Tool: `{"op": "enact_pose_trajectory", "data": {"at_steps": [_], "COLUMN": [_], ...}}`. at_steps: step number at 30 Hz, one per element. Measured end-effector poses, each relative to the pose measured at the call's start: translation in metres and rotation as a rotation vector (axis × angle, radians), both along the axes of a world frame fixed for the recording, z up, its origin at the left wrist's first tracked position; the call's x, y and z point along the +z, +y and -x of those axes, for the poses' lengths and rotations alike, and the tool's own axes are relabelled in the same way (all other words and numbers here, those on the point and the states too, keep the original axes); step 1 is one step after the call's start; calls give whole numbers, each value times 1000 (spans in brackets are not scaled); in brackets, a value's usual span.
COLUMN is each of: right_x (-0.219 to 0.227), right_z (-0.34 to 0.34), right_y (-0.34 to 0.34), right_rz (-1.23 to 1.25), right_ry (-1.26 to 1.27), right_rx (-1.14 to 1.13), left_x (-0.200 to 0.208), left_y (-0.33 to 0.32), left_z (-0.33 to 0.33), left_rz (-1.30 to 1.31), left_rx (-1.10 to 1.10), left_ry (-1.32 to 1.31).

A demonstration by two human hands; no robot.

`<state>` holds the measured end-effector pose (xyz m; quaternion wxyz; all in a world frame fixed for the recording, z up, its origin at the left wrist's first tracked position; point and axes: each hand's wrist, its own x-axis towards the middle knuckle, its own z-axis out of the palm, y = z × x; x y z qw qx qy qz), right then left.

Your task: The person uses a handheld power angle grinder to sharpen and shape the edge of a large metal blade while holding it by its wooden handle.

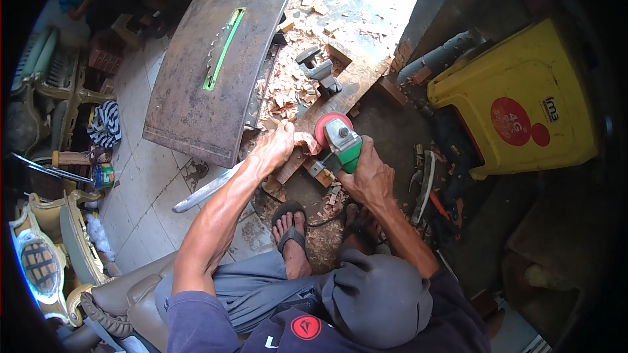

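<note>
My right hand (371, 175) is wrapped round the green body of an angle grinder (350, 154). The grinder's red disc (323, 128) meets or nearly meets the end of a small reddish wooden piece (306, 142). My left hand (275, 146) grips that piece, its fingers closed over the left end. Under both hands lies a wooden board (350, 95) covered in part with shavings. A metal vise (320, 72) is mounted on the board just beyond the disc. Below the grinder, a wood block (319, 172) with a metal fitting sticks out.
A table saw (190, 104), its toothed blade in a green-edged slot, stands close on the left. A yellow plastic stool (517, 101) lies tipped at the right. Wood shavings (288, 95) spread over the bench. Ornate chair frames (46, 265) stand far left.
</note>
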<state>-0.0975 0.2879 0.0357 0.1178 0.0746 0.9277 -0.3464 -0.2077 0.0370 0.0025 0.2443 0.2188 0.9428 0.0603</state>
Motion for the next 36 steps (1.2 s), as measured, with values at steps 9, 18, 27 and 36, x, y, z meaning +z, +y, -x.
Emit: {"op": "enact_pose_trajectory", "data": {"at_steps": [9, 18, 27, 36], "right_x": [1, 0, 6, 4], "right_z": [-1, -3, -1, 3], "right_y": [-1, -6, -5, -5], "right_rz": [30, -14, 44, 20], "right_ry": [83, -1, -20, -27], "right_rx": [88, -54, -8, -33], "left_x": [-16, -20, -23, -23], "left_y": [-13, -9, -9, -8], "left_z": [-7, -12, -15, -17], "left_rz": [-53, -47, -33, -47], "left_rx": [-116, -128, -110, -118], "left_ry": [263, 351, 374, 397]}}
